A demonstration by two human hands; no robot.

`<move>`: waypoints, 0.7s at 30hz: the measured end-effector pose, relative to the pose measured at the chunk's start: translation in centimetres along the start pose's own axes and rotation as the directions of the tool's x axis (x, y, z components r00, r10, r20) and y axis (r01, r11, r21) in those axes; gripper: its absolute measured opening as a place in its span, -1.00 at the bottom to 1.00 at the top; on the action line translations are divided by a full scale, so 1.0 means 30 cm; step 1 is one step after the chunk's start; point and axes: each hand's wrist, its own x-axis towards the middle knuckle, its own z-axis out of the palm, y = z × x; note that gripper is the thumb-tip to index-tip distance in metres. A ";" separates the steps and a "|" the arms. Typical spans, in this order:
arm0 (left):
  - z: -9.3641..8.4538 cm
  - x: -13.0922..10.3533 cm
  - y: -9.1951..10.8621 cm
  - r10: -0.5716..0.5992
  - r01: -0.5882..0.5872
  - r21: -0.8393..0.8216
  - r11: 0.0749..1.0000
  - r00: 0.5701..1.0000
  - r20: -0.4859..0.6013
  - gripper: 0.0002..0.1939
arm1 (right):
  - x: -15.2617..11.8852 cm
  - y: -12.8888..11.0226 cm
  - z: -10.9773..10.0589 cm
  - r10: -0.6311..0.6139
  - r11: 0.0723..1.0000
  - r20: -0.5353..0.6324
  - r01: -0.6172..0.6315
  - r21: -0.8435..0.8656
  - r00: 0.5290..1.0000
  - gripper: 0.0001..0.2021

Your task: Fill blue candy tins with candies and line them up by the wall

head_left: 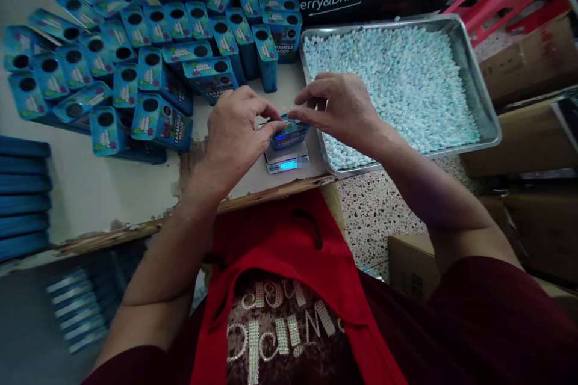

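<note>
A small blue tin stands on a compact digital scale with a lit blue display, near the table's front edge. At the tin's left top edge, the thumb and index finger of my left hand are pinched together on it. My right hand hovers at the tin's right side, fingers curved, with a gap between thumb and index finger. Its thumb tip is close to the tin's top; whether it touches I cannot tell. My fingers partly cover the tin's top.
A metal tray of small pale blue candies sits to the right, overhanging the table edge. Many blue tins crowd the table's left and back. Flat blue pieces are stacked far left. Cardboard boxes and a pink stool stand right.
</note>
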 end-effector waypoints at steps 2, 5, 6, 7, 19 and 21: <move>0.007 0.020 0.023 0.013 -0.013 0.001 1.000 1.000 -0.001 -0.79 | 0.000 0.008 -0.011 0.017 1.000 -0.040 -0.017 -0.006 0.999 -0.78; 0.039 0.054 0.047 0.048 -0.048 -0.019 0.999 0.999 0.021 -0.86 | 0.001 0.051 -0.025 0.059 0.998 -0.121 -0.062 -0.018 0.991 -0.80; 0.056 0.062 0.052 0.063 -0.062 -0.024 0.998 0.998 0.030 -0.85 | 0.000 0.070 -0.029 0.069 0.997 -0.140 -0.073 -0.018 0.988 -0.80; 0.077 0.068 0.057 0.079 -0.078 -0.028 0.997 0.996 0.039 -0.81 | -0.003 0.090 -0.030 0.074 0.997 -0.154 -0.077 -0.015 0.985 -0.79; -0.504 -0.050 -0.015 -0.018 0.045 0.247 0.968 0.994 -0.110 -0.48 | -0.096 0.307 0.048 0.283 0.908 -0.221 -0.187 0.374 0.933 -0.70; -0.736 -0.083 -0.114 -0.123 0.243 0.360 0.901 0.937 -0.326 -0.42 | -0.091 0.282 0.059 0.271 0.889 -0.185 -0.172 0.424 0.945 -0.74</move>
